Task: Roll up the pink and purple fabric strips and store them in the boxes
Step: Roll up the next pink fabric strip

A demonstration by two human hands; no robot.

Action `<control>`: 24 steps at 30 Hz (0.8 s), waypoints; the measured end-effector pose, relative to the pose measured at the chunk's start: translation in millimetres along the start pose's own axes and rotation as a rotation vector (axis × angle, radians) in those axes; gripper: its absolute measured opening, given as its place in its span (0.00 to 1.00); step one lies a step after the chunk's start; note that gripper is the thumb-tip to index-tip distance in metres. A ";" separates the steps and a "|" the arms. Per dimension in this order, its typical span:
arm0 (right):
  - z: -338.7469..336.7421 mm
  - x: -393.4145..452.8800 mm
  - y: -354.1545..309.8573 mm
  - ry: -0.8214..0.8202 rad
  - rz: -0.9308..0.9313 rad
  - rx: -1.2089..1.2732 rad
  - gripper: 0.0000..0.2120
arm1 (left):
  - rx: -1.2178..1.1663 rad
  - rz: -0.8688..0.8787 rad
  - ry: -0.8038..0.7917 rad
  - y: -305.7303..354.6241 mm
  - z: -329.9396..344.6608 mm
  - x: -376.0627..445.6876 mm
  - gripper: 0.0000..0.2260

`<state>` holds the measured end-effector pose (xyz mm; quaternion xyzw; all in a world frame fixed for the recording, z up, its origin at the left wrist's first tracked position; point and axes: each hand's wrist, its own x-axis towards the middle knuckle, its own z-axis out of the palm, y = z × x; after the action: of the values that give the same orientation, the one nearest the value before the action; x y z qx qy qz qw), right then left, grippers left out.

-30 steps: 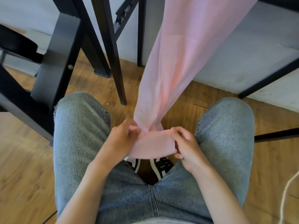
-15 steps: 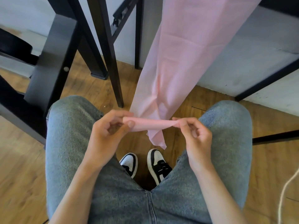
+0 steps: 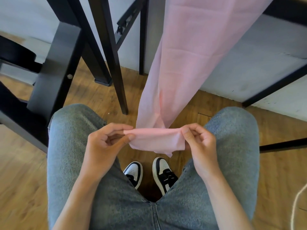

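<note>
A long pink fabric strip (image 3: 186, 63) hangs down from the top of the view to between my knees. Its bottom end is folded over into a short flap. My left hand (image 3: 106, 143) pinches the left corner of that fold between thumb and fingers. My right hand (image 3: 199, 141) pinches the right corner the same way. The fold is stretched flat between both hands above my lap. No purple strip and no box is in view.
I sit in grey jeans with black-and-white shoes (image 3: 149, 173) on a wooden floor. Black table and chair legs (image 3: 116, 67) stand ahead and left. A black metal frame (image 3: 274, 83) runs along the white wall at right. A pale cord (image 3: 299, 203) lies at the right edge.
Both hands rose from my lap and turned the strip's end over. The flap now hangs flatter and wider between the pinching fingers than half a second ago.
</note>
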<state>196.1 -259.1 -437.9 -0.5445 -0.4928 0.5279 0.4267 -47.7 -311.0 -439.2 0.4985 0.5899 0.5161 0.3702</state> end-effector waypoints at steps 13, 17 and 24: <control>1.1 -0.3 -11.4 -0.031 0.096 0.203 0.08 | 0.016 0.013 -0.053 0.3 2.8 0.9 0.07; -4.7 0.5 -14.4 -0.108 0.126 0.237 0.13 | -0.037 -0.005 -0.009 5.0 3.3 -0.2 0.12; -12.1 1.9 -18.9 -0.057 0.045 0.071 0.11 | -0.103 -0.019 -0.065 5.8 -1.4 1.5 0.13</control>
<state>206.4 -253.8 -418.6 -0.5246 -0.4733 0.5699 0.4195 -48.2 -310.1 -433.2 0.4898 0.5550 0.5259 0.4190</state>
